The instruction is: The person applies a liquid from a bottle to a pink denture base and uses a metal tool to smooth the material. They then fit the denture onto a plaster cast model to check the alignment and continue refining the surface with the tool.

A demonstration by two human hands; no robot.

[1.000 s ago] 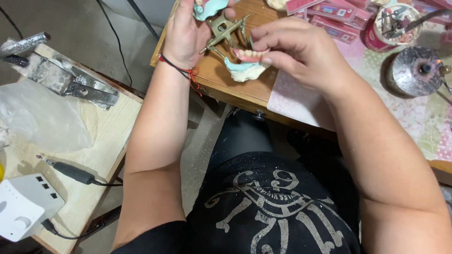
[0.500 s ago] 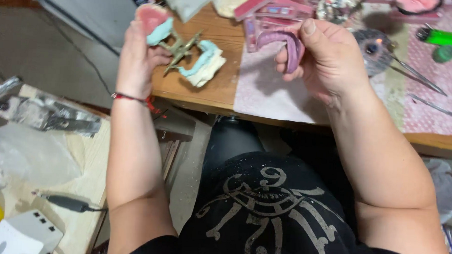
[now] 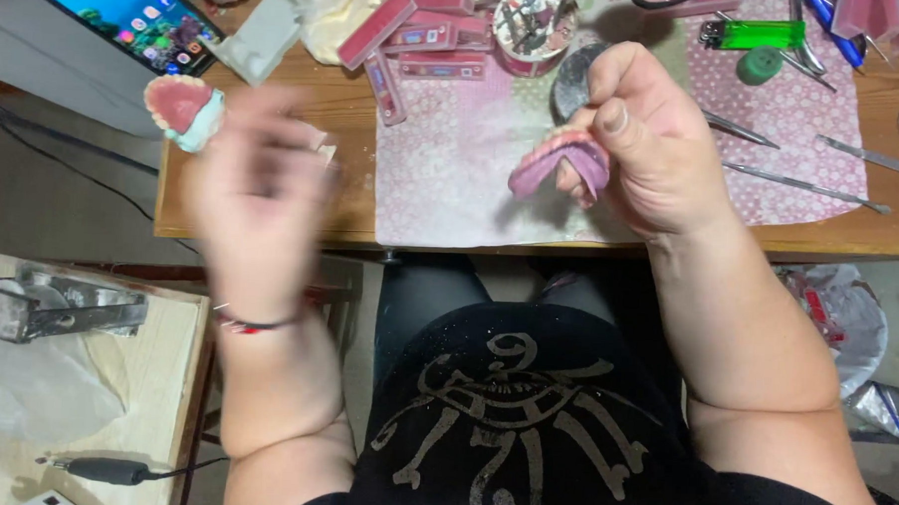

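While your right hand [image 3: 642,150] pinches the pink denture [image 3: 560,165] between thumb and fingers above the patterned cloth [image 3: 452,173], your left hand [image 3: 257,191] hangs blurred over the table [image 3: 271,221] edge; I cannot tell its grip; a second denture on its cast [image 3: 183,109] sits just left of it.

Pink horseshoe-shaped denture [image 3: 560,164], pinched above the cloth.

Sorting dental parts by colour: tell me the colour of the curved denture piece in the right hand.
Pink curved denture piece, seen in the head view.
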